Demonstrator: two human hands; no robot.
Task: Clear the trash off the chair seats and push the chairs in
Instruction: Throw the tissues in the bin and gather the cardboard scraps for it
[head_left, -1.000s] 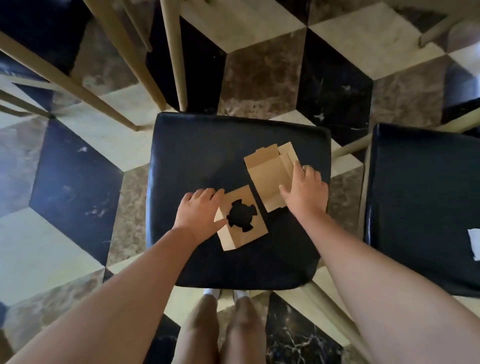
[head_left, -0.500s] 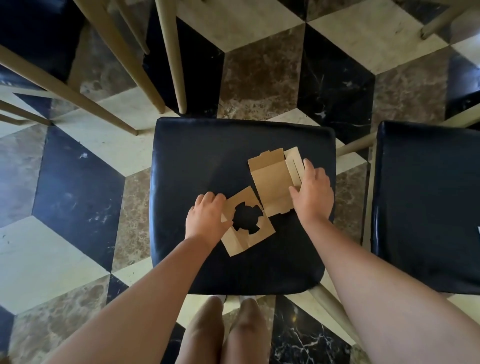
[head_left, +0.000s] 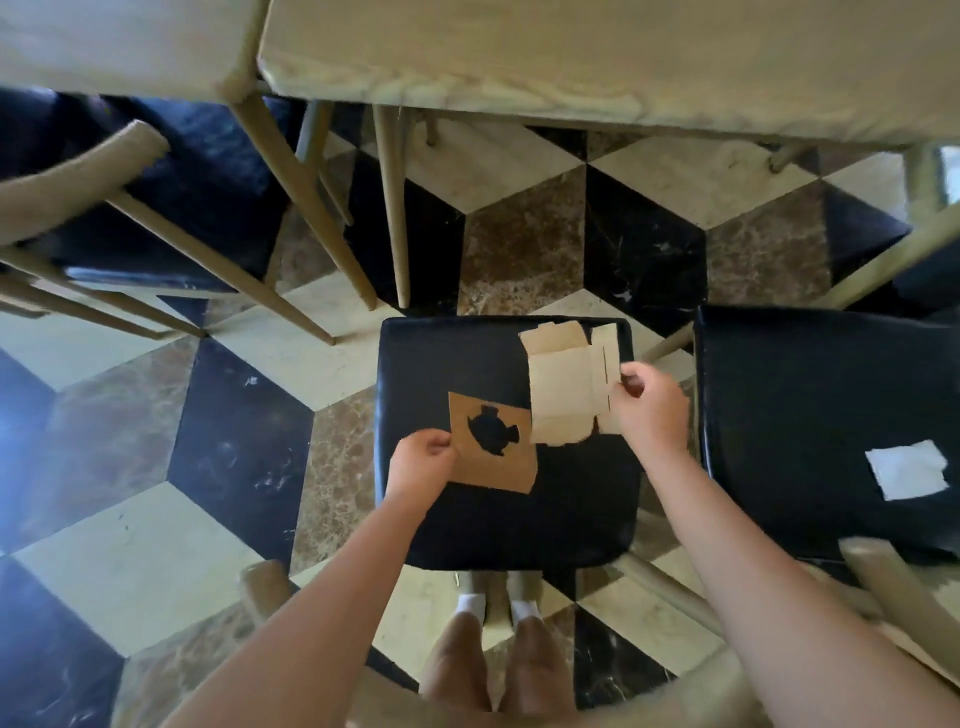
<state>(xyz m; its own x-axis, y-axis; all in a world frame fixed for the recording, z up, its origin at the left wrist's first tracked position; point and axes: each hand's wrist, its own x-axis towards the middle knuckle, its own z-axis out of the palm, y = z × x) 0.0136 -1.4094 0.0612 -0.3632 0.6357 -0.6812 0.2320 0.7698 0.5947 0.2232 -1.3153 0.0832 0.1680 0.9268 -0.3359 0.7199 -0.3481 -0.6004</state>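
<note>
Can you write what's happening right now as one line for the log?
left hand: holds cutout cardboard | right hand: holds flattened box | white paper: on right seat | chairs: not pushed in

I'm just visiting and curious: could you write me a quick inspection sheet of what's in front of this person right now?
Surface: black chair seat, pulled out from the table.
Job's things: cut-out card with a dark hole, and flattened box, both held over the seat; white paper lying on the right seat.
Clutter: nothing seen beyond that trash.
Grippers: left hand pinches the card's left edge; right hand pinches the box's right edge.
Cables: nothing seen.
Surroundings: cube-pattern tile floor, wooden table legs, another dark chair at upper left.
</note>
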